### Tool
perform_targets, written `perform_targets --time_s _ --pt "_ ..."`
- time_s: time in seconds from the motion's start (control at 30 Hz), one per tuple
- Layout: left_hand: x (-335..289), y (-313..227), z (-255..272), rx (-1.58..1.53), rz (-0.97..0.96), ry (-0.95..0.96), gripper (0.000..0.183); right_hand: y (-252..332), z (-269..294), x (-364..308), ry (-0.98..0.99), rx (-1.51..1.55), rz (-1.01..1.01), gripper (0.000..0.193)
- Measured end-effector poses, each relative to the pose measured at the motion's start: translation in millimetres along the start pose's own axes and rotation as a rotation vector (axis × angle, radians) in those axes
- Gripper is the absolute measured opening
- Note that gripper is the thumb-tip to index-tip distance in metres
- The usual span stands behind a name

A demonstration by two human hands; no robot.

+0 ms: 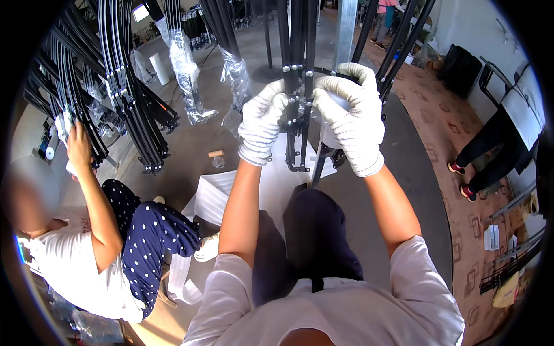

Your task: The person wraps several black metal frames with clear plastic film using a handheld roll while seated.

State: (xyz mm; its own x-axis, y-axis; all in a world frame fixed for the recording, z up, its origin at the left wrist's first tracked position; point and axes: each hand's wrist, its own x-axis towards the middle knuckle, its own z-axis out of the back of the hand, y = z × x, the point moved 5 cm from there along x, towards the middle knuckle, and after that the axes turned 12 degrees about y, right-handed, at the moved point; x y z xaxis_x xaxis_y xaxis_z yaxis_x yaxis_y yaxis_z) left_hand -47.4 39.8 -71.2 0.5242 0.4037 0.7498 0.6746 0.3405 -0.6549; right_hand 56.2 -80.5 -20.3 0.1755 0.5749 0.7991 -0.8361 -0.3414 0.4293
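A bundle of black jointed metal rods [298, 40] hangs upright in front of me, with shiny rivets at its joints. My left hand [261, 126], in a white glove, is closed on the left side of the bundle at joint height, thumb and fingers pinched together. On the other side my right hand [353, 121], also gloved in white, has its fingers curled against the rods at about the same height. What lies right under the fingertips is hidden. The lower rod ends hang free below my hands, above a white foam sheet [216, 196].
On the left a seated person [86, 259] handles other hanging black rods [124, 75]. Plastic-wrapped bundles [187, 75] hang nearby. A pale metal post [346, 37] stands behind my right hand. A small tan roll [216, 154] lies on the floor. Another person [496, 138] stands at right.
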Motion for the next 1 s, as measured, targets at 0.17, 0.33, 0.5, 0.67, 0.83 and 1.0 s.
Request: perform_targets --time_s 0.17,0.33,0.5,0.67,0.83,1.0 --pt "6.7 -7.7 -2.2 0.134 -0.003 -0.099 0.023 -1.7 10.3 10.5 -0.063 -0.055 0.054 0.021" --pt "4.8 -10.4 5.6 0.179 -0.078 -0.265 0.022 -9.5 4.2 13.3 0.071 0.057 0.001 0.025" --pt "6.5 -10.8 12.5 0.183 -0.121 -0.239 0.024 -10.8 -1.7 15.0 0.311 -0.210 0.160 0.021" --pt "16.7 -20.4 17.0 0.155 -0.097 -0.316 0.015 -1.8 -0.6 25.0 0.157 -0.296 0.133 0.013" --pt "24.1 -24.4 21.2 0.151 -0.133 -0.428 0.016 11.1 -6.8 36.4 0.081 -0.270 0.107 0.022" --pt "32.3 -23.7 32.9 0.188 -0.144 -0.432 0.017 16.4 -12.4 37.8 0.001 -0.191 0.032 0.031"
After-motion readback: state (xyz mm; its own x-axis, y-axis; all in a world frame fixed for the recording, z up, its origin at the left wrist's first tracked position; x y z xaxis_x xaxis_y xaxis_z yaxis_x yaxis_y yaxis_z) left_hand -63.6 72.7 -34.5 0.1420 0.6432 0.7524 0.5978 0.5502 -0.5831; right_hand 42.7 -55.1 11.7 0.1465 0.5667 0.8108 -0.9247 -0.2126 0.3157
